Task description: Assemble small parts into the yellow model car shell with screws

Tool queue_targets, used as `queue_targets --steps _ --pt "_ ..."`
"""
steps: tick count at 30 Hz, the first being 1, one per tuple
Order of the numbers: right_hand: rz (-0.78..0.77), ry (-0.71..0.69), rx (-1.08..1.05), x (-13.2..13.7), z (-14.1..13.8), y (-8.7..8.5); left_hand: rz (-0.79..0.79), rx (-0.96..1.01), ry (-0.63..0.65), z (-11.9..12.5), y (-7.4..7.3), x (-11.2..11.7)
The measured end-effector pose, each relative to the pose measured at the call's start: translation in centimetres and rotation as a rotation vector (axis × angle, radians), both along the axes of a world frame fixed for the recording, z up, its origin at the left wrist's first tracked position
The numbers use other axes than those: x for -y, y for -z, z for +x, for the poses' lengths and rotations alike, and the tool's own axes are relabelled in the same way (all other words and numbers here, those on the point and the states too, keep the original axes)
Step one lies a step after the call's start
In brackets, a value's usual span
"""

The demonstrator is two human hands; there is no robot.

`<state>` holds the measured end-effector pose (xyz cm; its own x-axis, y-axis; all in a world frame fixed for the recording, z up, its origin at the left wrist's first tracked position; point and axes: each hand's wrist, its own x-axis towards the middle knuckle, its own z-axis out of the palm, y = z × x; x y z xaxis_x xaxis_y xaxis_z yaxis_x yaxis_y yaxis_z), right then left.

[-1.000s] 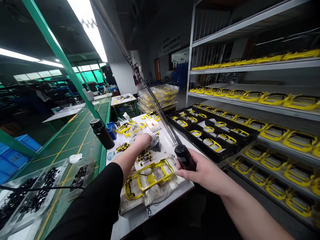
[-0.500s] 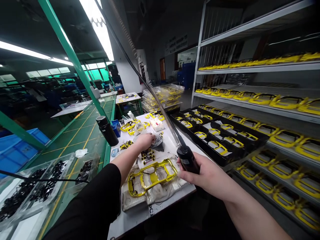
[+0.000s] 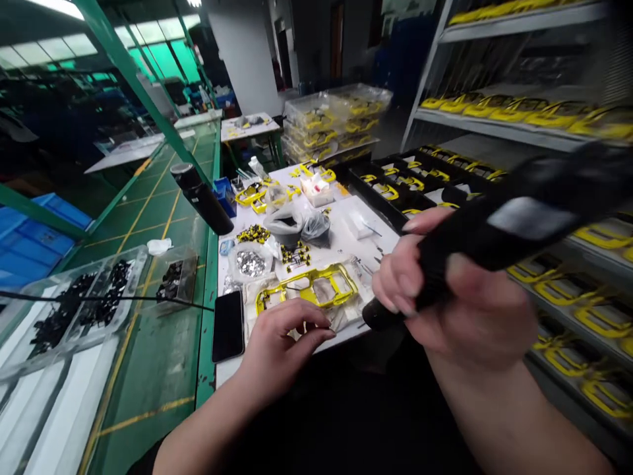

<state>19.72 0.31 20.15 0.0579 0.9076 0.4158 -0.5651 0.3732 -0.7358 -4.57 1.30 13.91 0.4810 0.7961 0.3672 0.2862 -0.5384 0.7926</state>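
Note:
My right hand (image 3: pixel 459 297) is wrapped round a black electric screwdriver (image 3: pixel 445 244), raised close to the camera and blurred at its upper end. The tool slants, its lower end pointing down and left towards the table's front edge. My left hand (image 3: pixel 289 336) is closed, thumb and fingertips pinched together; anything between them is too small to make out. It hovers at the near side of a yellow plastic car-body frame (image 3: pixel 311 292), which lies on a plastic-covered pad. Behind the frame are small yellow-and-black parts (image 3: pixel 295 256) and grey bags (image 3: pixel 316 227) of small pieces.
A phone (image 3: pixel 229 326) lies left of the frame, near a bag of silvery pieces (image 3: pixel 250 262). A second black screwdriver (image 3: pixel 202 198) leans at the table's left edge. Black trays (image 3: pixel 368 191) of yellow frames stand right; a green conveyor (image 3: pixel 163 343) with parts bins runs left.
My left hand has drawn back from the grey bag to the yellow frame's near side. My right hand has lifted and tilted the screwdriver nearer the camera. The view has dipped.

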Motion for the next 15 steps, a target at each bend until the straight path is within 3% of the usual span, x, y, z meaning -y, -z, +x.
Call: queue_targets --steps 6,15 --pt "-0.040 0.006 -0.042 1.2 -2.6 -1.7 -0.088 0.013 -0.009 -1.1 0.8 1.4" --pt "0.034 -0.038 0.062 1.5 -1.9 0.1 -0.176 0.099 -0.038 -1.4 0.9 1.9"
